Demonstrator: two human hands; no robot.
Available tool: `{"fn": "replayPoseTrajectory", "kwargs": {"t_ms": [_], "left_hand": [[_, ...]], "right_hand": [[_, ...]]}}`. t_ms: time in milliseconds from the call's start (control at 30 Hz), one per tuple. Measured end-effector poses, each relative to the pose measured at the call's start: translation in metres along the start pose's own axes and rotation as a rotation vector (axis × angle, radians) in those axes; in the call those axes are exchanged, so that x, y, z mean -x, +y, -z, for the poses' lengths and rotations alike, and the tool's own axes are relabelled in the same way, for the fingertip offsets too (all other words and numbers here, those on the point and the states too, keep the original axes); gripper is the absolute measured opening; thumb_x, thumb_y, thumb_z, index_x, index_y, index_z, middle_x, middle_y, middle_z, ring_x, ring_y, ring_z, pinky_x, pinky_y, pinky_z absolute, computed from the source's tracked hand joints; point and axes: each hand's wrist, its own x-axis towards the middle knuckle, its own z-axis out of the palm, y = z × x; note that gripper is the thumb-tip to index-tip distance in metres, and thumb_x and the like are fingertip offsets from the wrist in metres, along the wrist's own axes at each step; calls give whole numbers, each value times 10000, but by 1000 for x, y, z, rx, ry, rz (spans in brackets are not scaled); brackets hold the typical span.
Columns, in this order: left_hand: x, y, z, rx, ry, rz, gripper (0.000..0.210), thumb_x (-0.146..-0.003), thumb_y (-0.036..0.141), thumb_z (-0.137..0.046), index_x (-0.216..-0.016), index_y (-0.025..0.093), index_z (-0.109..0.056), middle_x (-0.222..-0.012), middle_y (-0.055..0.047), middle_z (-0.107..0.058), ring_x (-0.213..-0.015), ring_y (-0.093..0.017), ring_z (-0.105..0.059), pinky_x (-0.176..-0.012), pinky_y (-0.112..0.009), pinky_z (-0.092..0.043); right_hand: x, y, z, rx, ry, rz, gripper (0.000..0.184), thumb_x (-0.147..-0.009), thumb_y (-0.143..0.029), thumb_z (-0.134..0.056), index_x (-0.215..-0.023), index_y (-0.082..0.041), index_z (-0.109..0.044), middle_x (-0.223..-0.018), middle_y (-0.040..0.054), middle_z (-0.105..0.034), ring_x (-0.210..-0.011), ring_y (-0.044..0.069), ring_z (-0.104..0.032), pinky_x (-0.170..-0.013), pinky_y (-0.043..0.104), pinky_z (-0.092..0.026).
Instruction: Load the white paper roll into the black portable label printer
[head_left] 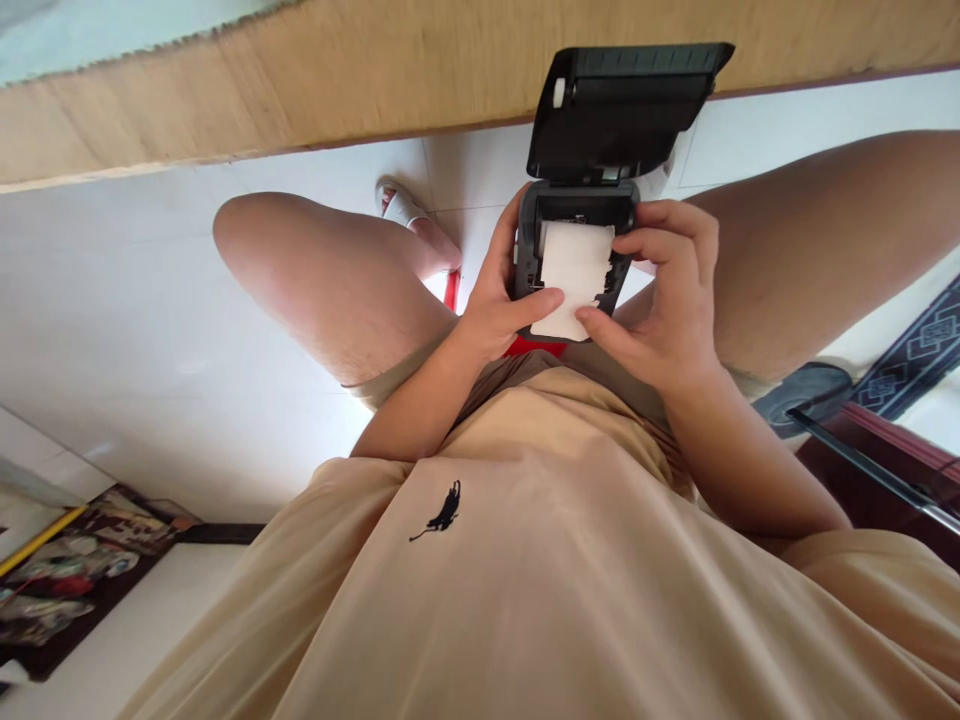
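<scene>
Nearest the camera a tan shirt with a small dark emblem fills the lower view, and both bare forearms run from it toward twelve o'clock, bent inward so the wrists meet over the lap. The left hand wraps the left side of a small dark printer, its fingers curled behind the casing and its thumb laid across the lower edge of the white paper. The right hand, at three o'clock from the printer, curls over the casing's right edge with the fingers bent on top, while its thumb presses the paper's lower corner. The paper lies in the open bay. At twelve o'clock from the bay the printer's lid stands hinged up. Beyond, bare knees spread to either side above a white tiled floor, and a wooden edge crosses the far side.
</scene>
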Motion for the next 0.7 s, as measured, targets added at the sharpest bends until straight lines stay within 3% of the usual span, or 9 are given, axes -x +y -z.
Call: {"fn": "replayPoseTrajectory", "kwargs": {"t_ms": [133,267,433,500,600,700], "left_hand": [[-1,0,0,-10,11,41,1384,-311,748,-743,-1395,297,-10,-1452,-7,-344,-1177,69,-544,-910,-12,-534],[-1,1,-3,-6,15,76,1411,-264,717,-777,-1382,315,-16,-1411,-1,-391,-1038,114,-544,-878,-5,-537],[-1,0,-3,1,30,97,1441,-189,711,-800,-1361,320,-58,-1414,15,-374,-1042,128,-528,-837,47,-495],[0,0,-3,5,32,97,1438,-180,711,-802,-1359,314,-80,-1424,15,-360,-1068,118,-524,-847,44,-495],[1,-1,-3,13,31,84,1391,-206,676,-818,-1355,328,-113,-1434,30,-346,-1106,111,-517,-892,34,-506],[2,0,-4,24,22,57,1348,-236,631,-834,-1351,363,-125,-1424,57,-351,-1110,121,-511,-921,38,-508]], "right_hand": [[5,0,-8,-166,-200,-97,884,-639,-853,11,-1299,-321,-244,-1363,-163,-198,-1385,-337,-24,-1093,-357,-177],[-15,3,-2,-520,-463,-268,1029,-709,-807,297,-1470,-145,92,-1438,-4,-98,-1349,-387,-93,-981,-368,-212],[-50,2,12,-987,-647,-341,866,-746,-618,293,-1464,-142,389,-1449,11,-25,-982,-436,-66,-862,-334,-177],[-53,1,11,-1058,-693,-379,928,-684,-676,353,-1456,-161,375,-1448,24,-3,-940,-421,-73,-789,-303,-181],[-47,-1,1,-1104,-705,-432,1114,-602,-787,465,-1473,-127,249,-1428,17,-123,-1082,-409,-160,-840,-326,-212],[-40,-1,-10,-1119,-722,-439,1130,-671,-736,482,-1507,-61,133,-1392,33,-208,-1177,-391,-119,-908,-375,-167]]}}
